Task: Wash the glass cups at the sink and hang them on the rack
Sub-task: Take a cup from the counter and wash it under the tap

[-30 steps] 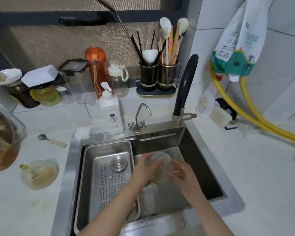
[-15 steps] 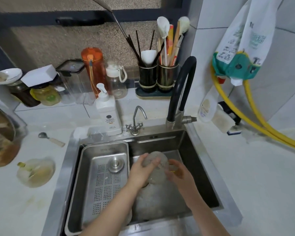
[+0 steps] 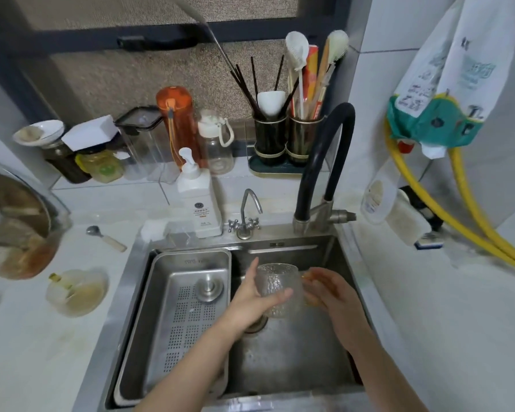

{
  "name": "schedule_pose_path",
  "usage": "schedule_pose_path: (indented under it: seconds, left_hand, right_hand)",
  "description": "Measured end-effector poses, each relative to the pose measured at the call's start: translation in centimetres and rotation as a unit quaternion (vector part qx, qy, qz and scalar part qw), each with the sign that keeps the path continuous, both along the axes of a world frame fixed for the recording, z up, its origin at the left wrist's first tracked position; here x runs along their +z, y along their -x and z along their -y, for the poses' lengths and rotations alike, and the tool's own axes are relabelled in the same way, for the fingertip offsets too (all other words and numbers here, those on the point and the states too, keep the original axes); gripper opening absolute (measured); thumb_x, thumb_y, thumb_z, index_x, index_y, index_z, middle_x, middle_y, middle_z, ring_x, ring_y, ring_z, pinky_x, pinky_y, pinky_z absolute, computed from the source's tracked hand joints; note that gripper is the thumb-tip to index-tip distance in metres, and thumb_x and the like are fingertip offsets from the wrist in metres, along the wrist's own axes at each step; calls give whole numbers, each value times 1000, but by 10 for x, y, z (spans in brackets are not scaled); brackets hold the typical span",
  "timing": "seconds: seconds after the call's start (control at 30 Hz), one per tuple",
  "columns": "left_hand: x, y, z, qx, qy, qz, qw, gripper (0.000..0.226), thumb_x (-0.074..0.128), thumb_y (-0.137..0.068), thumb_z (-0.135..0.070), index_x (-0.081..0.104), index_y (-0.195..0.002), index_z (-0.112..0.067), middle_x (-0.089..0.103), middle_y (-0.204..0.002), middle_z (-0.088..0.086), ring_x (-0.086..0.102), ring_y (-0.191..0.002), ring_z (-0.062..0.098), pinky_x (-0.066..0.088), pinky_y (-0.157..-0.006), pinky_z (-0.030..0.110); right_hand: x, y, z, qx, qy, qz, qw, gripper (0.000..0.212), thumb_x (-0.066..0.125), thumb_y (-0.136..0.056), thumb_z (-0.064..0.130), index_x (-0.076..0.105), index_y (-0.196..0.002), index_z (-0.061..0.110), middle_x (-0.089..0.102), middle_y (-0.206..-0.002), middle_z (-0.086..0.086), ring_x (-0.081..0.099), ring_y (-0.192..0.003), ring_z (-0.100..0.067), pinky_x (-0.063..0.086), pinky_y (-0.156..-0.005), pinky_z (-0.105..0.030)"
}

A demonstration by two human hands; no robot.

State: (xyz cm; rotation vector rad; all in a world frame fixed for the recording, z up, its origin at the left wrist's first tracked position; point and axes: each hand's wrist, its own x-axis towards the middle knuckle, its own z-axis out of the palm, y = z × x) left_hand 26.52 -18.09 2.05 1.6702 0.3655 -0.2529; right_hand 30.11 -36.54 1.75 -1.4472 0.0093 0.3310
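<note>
Left hand (image 3: 257, 295) wraps the textured glass cup (image 3: 278, 288), thumb across its near side, holding it upright over the sink (image 3: 289, 361) basin. Right hand (image 3: 333, 292), fingers loosely curled, touches the cup's right side. Perforated steel tray (image 3: 187, 307) left; black faucet (image 3: 321, 162) beyond

Two bare forearms, left hand (image 3: 251, 301) and right hand (image 3: 335, 295) — no sleeves, no jewellery.

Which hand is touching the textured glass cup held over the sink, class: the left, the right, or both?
Left: touching. The head view shows the left hand wrapped round the glass cup. Right hand: cannot tell; it is blurred behind the glass.
</note>
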Motion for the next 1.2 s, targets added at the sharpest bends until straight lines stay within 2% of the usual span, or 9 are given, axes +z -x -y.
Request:
schedule_pose_path:
  seconds: [0.1, 0.23, 0.4, 0.6, 0.7, 0.8, 0.9, 1.07, 1.2]
  left_hand:
    - [1, -10, 7, 47, -13, 11, 999, 118, 87, -47, -49, 26, -145, -23, 43, -143, -1, 42, -131, 13, 34, -113, 34]
    - [-2, -19, 23, 69, -70, 76, 992, 103, 88, -54, -31, 31, -139, -22, 47, -127, -11, 45, -122, 3, 31, -98, 8]
    - [0, -29, 32, 86, -103, 111, 985, 104, 84, -46, -46, 32, -135, -32, 44, -134, -7, 44, -125, 7, 34, -111, 29]
    - [11, -46, 42, 71, -82, 131, 985, 87, 82, -44, -50, 38, -119, -44, 46, -126, -18, 43, -114, -17, 32, -90, -1]
    - [13, -52, 44, 70, -87, 136, 984, 83, 82, -44, -49, 40, -116, -46, 48, -125, -20, 44, -113, -18, 33, -88, -1]
    - [15, -56, 45, 65, -89, 137, 984, 85, 84, -44, -49, 39, -116, -49, 50, -126, -18, 47, -115, -12, 35, -94, 6]
    - [16, -57, 44, 58, -86, 132, 986, 84, 87, -47, -42, 38, -116, -49, 50, -126, -20, 47, -114, -13, 36, -91, 4]
    - [17, -60, 43, 49, -90, 133, 986, 81, 90, -56, -25, 39, -115, -47, 53, -123, -20, 48, -111, -16, 34, -85, -4]
    - [15, -61, 47, 53, -85, 128, 987, 81, 91, -57, -21, 40, -115, -46, 56, -121, -17, 52, -109, -13, 37, -85, 1]
  right_hand:
    - [2, -8, 6, 22, 6, 15, 1000, 20, 60, -88, 10, 65, -106, 16, 71, -106, -6, 67, -100, -20, 54, -87, -30]
    - [4, -35, 11, 5, 37, 5, 999, 19, 61, -88, 22, 68, -104, 14, 73, -101, -8, 70, -93, -21, 55, -85, -33]
    - [-10, -95, 21, -63, 170, 20, 983, 17, 63, -89, 20, 62, -106, 17, 68, -102, -5, 66, -95, -24, 53, -92, -46]
    - [-19, -156, 32, -102, 258, 7, 961, 60, 66, -88, 26, 38, -138, 8, 48, -135, -11, 54, -117, -30, 46, -101, -49]
    - [-26, -180, 34, -94, 265, -5, 960, 66, 63, -90, 27, 31, -143, 5, 44, -141, -13, 49, -124, -29, 43, -102, -39]
    - [-26, -198, 35, -66, 328, 0, 942, 47, 53, -96, 23, 41, -136, 1, 54, -128, -16, 54, -105, -26, 39, -82, -30]
    - [-31, -211, 38, -59, 408, 53, 910, 28, 45, -98, 14, 58, -114, -5, 62, -110, -20, 58, -101, -32, 40, -85, -33]
    - [-47, -221, 44, -114, 372, 65, 919, 24, 46, -93, 5, 63, -98, -12, 66, -92, -29, 62, -90, -43, 48, -85, -52]
    - [-56, -223, 47, -112, 357, 59, 925, 23, 45, -92, 6, 66, -90, -4, 65, -84, -24, 61, -82, -41, 43, -70, -35]
